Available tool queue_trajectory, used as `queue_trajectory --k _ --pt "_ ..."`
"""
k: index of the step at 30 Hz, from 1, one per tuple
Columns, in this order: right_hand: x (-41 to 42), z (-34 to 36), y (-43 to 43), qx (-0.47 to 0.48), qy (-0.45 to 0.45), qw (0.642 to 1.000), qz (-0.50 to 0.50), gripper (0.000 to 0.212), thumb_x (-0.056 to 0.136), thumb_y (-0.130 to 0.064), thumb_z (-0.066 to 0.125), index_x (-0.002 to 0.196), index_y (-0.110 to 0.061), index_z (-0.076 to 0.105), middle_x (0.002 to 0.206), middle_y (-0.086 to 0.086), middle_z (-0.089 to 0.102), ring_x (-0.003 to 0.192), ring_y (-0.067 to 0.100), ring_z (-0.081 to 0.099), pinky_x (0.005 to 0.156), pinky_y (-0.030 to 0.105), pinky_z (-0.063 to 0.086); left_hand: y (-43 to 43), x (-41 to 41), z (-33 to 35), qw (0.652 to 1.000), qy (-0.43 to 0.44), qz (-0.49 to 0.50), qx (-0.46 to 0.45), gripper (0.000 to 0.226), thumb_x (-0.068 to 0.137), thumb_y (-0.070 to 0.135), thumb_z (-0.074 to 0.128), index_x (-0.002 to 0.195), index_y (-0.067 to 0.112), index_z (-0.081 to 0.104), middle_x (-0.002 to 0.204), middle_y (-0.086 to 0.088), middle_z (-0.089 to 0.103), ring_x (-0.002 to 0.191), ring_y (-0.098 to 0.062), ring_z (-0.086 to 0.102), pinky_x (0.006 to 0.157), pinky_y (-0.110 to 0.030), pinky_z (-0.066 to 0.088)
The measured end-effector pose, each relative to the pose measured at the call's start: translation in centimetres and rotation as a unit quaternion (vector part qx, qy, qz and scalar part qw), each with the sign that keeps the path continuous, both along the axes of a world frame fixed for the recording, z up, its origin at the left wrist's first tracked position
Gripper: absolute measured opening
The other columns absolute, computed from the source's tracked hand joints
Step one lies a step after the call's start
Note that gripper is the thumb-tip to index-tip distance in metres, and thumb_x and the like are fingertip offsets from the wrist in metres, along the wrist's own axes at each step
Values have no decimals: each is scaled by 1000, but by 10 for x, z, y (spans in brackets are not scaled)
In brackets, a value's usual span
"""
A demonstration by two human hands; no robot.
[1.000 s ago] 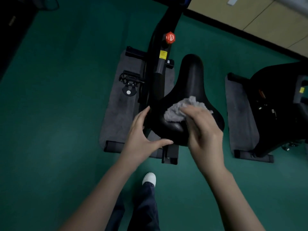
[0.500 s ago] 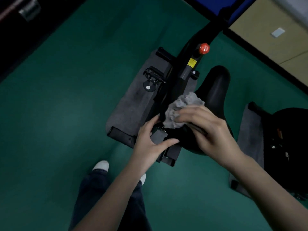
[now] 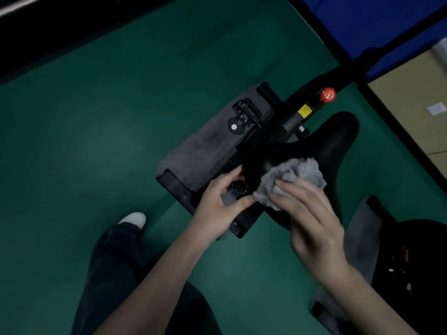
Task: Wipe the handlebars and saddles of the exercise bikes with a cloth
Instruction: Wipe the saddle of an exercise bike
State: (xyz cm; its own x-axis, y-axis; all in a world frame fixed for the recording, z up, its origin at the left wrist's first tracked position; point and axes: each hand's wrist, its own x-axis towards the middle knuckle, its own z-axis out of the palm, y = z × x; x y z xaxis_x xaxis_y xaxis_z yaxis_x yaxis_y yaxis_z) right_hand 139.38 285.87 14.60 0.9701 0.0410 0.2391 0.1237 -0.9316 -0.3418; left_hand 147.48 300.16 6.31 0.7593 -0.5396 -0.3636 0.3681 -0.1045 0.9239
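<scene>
In the head view, the right hand [image 3: 312, 218] is lying spread over a crumpled grey cloth [image 3: 294, 178], its fingers [image 3: 287, 187] flat and extended rather than curled, pressing the cloth down onto the wide rear part of a black saddle [image 3: 321, 146]. The saddle is sitting in the right half of the picture, its narrow nose pointing up and to the right. The left hand [image 3: 220, 206] is resting just beside the saddle's left rear edge, partly curled, with its thumb and fingers closing loosely around a dark part under the saddle; how firmly it is gripping cannot be told. The bike frame [image 3: 294, 117], bearing a red knob [image 3: 327, 95] and a yellow sticker [image 3: 304, 111], is standing on a grey mat [image 3: 203, 151] laid on the green floor [image 3: 96, 117]. A second bike [image 3: 416, 274] is showing dimly at the lower right.
</scene>
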Motion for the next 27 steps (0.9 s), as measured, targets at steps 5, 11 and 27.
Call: queue_trajectory --k 5,11,27 --pt "73 19 0 -2 87 994 66 25 91 6 49 107 1 67 110 12 65 110 27 58 99 35 43 -1 6 -1 1000 -11 18 -9 50 72 31 77 118 37 58 117 17 61 116 2 53 106 -33 40" --pt "154 16 3 -52 305 949 64 27 91 -6 49 110 -16 65 104 7 69 104 23 61 89 35 46 3 11 -5 1000 -7 7 -19 56 68 34 80 119 41 57 116 19 62 112 7 54 100 -27 42" --pt "-25 -15 22 95 -124 955 -251 27 87 14 48 106 3 64 111 13 63 112 22 57 101 36 39 6 43 -3 997 -42 -66 12 81 60 37 85 128 48 43 121 22 57 108 9 55 90 -19 41"
